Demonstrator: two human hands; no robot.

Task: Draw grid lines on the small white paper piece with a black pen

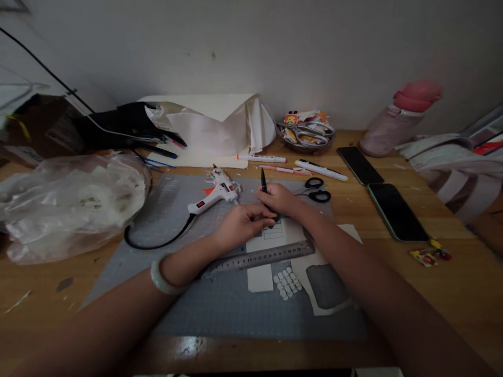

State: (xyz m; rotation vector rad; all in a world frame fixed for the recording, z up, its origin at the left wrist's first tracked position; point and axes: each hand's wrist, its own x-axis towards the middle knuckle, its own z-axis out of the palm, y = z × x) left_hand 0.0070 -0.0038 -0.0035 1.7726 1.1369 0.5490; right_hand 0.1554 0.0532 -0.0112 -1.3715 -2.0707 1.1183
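Observation:
A black pen (263,180) stands nearly upright in my right hand (282,200), its fingers closed round it. Close beside it, my left hand (242,225) has its fingertips pinched together. A small dark bit shows by these fingertips, but I cannot make out what they hold. Under the hands lies a white paper piece (257,243) with a drawn grid of black lines. A steel ruler (271,255) rests across its lower edge. Below the ruler are a small blank card (260,278) and a cluster of small white rounded pieces (287,283). A cut-out sheet (308,288) lies to their right.
A grey cutting mat (212,309) covers the table's middle. On it are a glue gun (214,193) and black-handled scissors (319,195). Markers (322,170), a bowl (304,141) and a pink-capped bottle (393,128) stand behind. Two phones (398,212) lie right, a plastic bag (74,204) left.

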